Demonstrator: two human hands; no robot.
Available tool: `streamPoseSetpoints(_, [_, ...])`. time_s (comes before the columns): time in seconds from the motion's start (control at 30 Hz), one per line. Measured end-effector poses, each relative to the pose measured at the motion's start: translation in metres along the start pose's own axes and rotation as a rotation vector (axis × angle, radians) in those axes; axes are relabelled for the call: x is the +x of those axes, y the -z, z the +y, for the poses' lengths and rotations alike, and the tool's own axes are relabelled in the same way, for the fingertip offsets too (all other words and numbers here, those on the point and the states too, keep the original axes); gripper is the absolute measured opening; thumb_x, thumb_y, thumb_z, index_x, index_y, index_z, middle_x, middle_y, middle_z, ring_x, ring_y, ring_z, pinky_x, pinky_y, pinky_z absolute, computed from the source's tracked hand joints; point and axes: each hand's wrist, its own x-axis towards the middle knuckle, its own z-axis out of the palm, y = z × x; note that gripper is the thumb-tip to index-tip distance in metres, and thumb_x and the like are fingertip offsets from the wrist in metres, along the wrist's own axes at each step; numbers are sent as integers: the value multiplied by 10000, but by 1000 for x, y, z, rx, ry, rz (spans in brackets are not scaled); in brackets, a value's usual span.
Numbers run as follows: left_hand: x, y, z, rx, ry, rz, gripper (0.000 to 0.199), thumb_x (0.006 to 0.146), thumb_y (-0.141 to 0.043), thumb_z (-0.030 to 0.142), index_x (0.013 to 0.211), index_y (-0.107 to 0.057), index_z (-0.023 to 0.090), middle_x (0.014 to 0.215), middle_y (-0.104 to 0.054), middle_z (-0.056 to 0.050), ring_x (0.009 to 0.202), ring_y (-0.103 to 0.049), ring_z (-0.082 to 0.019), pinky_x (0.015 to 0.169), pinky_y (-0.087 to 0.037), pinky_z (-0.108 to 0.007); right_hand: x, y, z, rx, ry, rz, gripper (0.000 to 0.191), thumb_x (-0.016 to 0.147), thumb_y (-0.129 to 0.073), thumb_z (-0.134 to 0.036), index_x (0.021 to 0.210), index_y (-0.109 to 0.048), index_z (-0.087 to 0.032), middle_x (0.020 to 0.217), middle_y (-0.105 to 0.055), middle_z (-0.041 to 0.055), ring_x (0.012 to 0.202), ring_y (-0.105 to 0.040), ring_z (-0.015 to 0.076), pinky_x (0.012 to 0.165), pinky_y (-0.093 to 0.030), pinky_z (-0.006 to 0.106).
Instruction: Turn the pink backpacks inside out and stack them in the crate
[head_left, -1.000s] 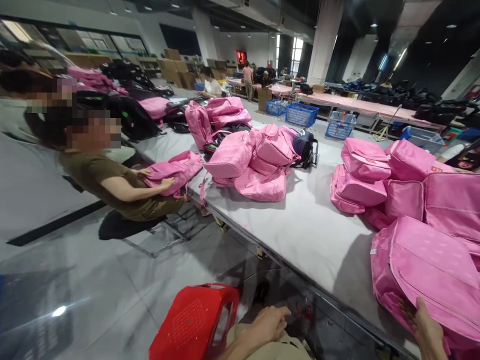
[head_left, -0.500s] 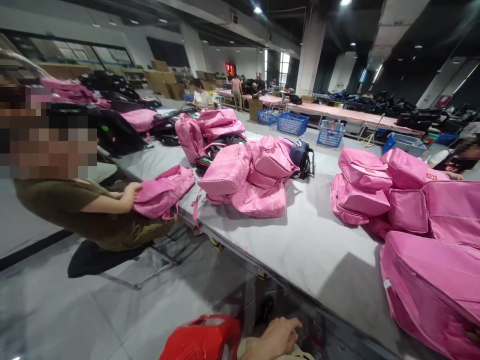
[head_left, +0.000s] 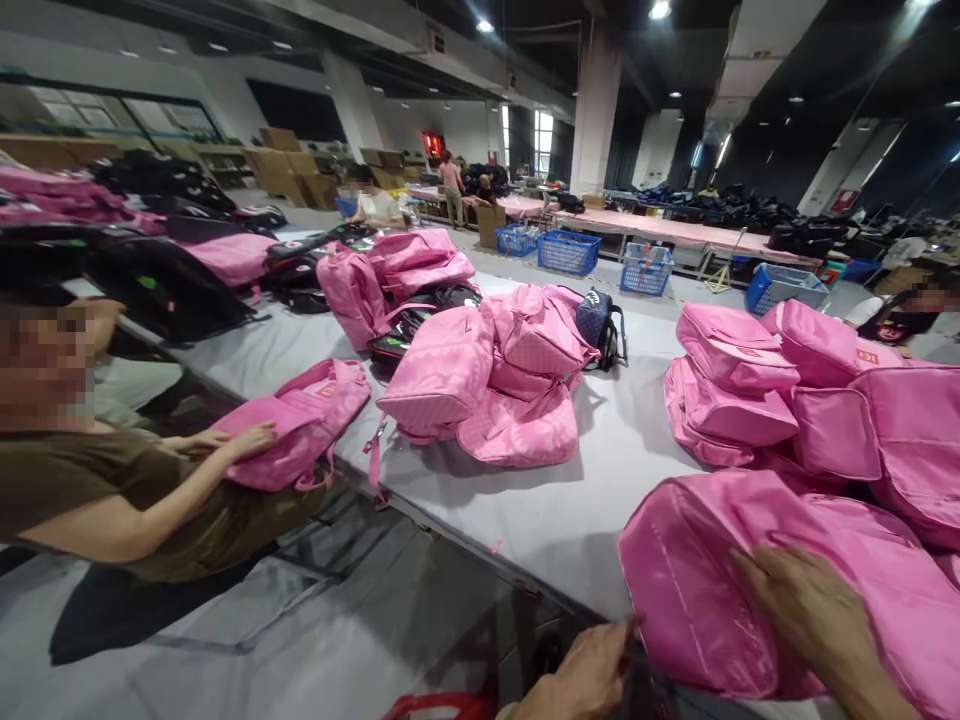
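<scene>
A large pink backpack (head_left: 690, 580) stands on its side at the table's front edge, close to me. My right hand (head_left: 806, 610) presses on it, fingers bent into the fabric; their tips are partly lost in blur. Low in the middle, my left hand (head_left: 585, 670) is held out with loosely bent fingers, nothing seen in it. Its fingertips come up to the backpack's lower left edge; whether they touch cannot be told. Behind the large backpack, smaller pink backpacks (head_left: 735, 345) are stacked.
More pink backpacks (head_left: 439, 370) and a dark blue backpack (head_left: 596, 320) lie mid-table (head_left: 442, 500). At left, a seated person (head_left: 97, 490) handles a pink backpack (head_left: 300, 420). A red plastic object (head_left: 442, 706) is below. Blue baskets (head_left: 568, 252) stand beyond.
The large pink backpack has shifted left and toward me, and my right hand has come into view on it. My left hand has moved right, near its edge. The seated person's hands have moved.
</scene>
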Motion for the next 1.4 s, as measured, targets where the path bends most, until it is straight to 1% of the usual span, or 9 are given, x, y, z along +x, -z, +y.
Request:
streamPoseSetpoints(0.13, [5, 24, 7, -53, -63, 360, 807, 1099, -551, 291, 1858, -279, 259, 1842, -486, -170, 1662, -539, -319, 1397, -459, -559, 23, -39, -71, -363, 561, 49, 268, 1007, -627, -336, 750, -699, -302, 728, -744, 43, 831, -685, 295, 827, -450, 441])
streamPoseSetpoints(0.33, [18, 70, 35, 127, -154, 801, 889, 1071, -647, 261, 1868, -256, 314, 1909, -353, -150, 1791, -292, -384, 1438, -352, -690, 16, -31, -99, -308, 817, -23, 229, 1085, -588, -280, 877, -685, -278, 849, -732, 20, 873, -645, 270, 866, -452, 423])
streamPoseSetpoints(0.47, [28, 96, 45, 198, -293, 714, 1081, 937, -798, 221, 1870, -264, 330, 1901, -343, -182, 1760, -338, -445, 1409, -377, -702, 14, -14, -107, -153, 770, -231, 320, 1177, -611, -400, 894, -698, -277, 915, -757, 6, 898, -672, 236, 837, -515, 378])
streamPoseSetpoints(0.57, [29, 104, 48, 174, -325, 701, 1061, 950, -810, 252, 1867, -279, 313, 1890, -360, -196, 1726, -404, -439, 1378, -434, -668, 27, -10, -108, -109, 663, -103, 263, 1188, -598, -468, 1209, -793, -293, 1283, -815, 65, 1196, -714, 277, 1037, -561, 431])
streamPoseSetpoints(0.63, [29, 105, 51, 162, -316, 702, 1033, 943, -805, 240, 1853, -322, 318, 1887, -372, -181, 1721, -410, -440, 1385, -422, -670, 38, -13, -105, -169, 504, -23, 504, 1145, -634, -564, 1525, -707, -242, 1572, -708, 154, 1387, -656, 365, 1141, -536, 528])
streamPoseSetpoints(0.73, [31, 104, 54, 109, -278, 713, 1004, 936, -812, 238, 1830, -362, 314, 1874, -396, -175, 1722, -411, -425, 1402, -400, -660, 49, -25, -100, -227, 215, -90, 767, 1096, -669, -643, 1707, -548, -196, 1532, -725, 186, 1304, -696, 388, 1053, -552, 524])
streamPoseSetpoints(1.0, [14, 68, 49, -203, -129, 1062, 664, 982, -850, 306, 1580, -562, 271, 1598, -657, -143, 1518, -641, -320, 1321, -519, -552, 45, -33, -97, -188, 126, 7, 607, 1129, -574, -714, 1531, -691, -275, 1348, -795, 101, 1157, -689, 327, 945, -476, 433])
streamPoseSetpoints(1.2, [4, 69, 51, -279, -132, 1093, 354, 1005, -842, 329, 1331, -714, 278, 1355, -775, -73, 1271, -738, -257, 1120, -622, -438, 38, -38, -89, -165, 222, 126, 729, 1121, -486, -799, 1414, -759, -190, 1273, -809, 144, 1117, -680, 335, 928, -467, 424])
streamPoseSetpoints(1.4, [5, 69, 41, -399, 50, 1000, 464, 917, -935, 322, 1319, -708, 279, 1401, -790, -68, 1316, -739, -296, 1199, -565, -494, 31, -40, -77, -123, 223, 175, 704, 1081, -557, -810, 1328, -780, -190, 1146, -793, 129, 1028, -677, 302, 893, -472, 403])
